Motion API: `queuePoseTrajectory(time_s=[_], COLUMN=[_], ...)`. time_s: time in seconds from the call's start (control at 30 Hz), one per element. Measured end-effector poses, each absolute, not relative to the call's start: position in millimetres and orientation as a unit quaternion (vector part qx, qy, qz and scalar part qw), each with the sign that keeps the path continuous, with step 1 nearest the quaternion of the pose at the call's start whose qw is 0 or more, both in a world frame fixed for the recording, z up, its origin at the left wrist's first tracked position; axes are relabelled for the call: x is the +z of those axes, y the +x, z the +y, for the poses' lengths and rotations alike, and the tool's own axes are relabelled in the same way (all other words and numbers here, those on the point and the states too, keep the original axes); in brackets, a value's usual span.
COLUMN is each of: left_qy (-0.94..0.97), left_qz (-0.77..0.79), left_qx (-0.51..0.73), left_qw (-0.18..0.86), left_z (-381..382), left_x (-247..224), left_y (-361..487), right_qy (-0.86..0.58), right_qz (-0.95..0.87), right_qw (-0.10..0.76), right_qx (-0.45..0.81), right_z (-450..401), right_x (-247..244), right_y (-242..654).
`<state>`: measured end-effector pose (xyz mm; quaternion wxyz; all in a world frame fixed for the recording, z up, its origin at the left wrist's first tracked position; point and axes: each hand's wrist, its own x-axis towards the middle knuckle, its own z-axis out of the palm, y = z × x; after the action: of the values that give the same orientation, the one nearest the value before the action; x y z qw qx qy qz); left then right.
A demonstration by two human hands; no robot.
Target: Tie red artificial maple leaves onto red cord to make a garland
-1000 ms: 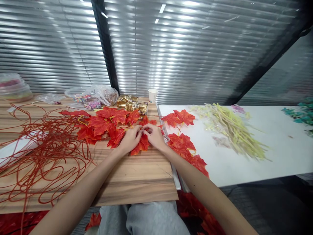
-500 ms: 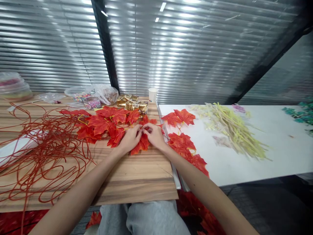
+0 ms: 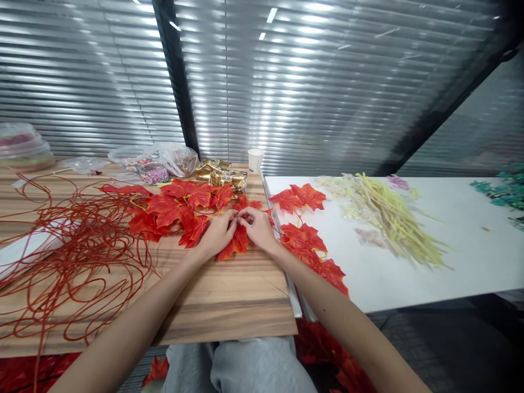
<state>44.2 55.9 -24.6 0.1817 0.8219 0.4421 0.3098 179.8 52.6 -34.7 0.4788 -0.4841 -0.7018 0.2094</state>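
Close together over the wooden table, my left hand (image 3: 220, 232) and my right hand (image 3: 257, 225) pinch at the same spot on a garland of artificial red maple leaves. One maple leaf (image 3: 234, 245) hangs just below the fingertips. The exact bit between my fingers is too small to make out, though it looks like the garland's stem. To the left, a cluster of red maple leaves (image 3: 170, 210) lies on the wood. More of the garland's leaves (image 3: 305, 243) spread over the white table on the right.
A large tangle of red cord (image 3: 88, 245) covers the left of the wooden table (image 3: 229, 311). Behind stand gold packets (image 3: 227, 178), a paper cup (image 3: 255, 160) and bags of beads (image 3: 178, 159). Yellow strips (image 3: 395, 224) lie on the white table (image 3: 470, 240). Red leaves hang below the edge.
Both hands stay pinched at the same spot, with hardly any finger motion. The whole view has shifted very slightly.
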Motion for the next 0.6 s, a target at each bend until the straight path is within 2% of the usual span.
queuePoseTrajectory(time_s=[0.6], left_qy=[0.822], left_qz=[0.439], left_qx=[0.315], left_qw=[0.183], left_z=[56.5], left_x=[-26.3], left_y=[43.6], right_qy=[-0.479], right_qz=[-0.694], right_qw=[0.492], right_qx=[0.217], right_z=[55.4], right_x=[-39.3], right_y=[178.9])
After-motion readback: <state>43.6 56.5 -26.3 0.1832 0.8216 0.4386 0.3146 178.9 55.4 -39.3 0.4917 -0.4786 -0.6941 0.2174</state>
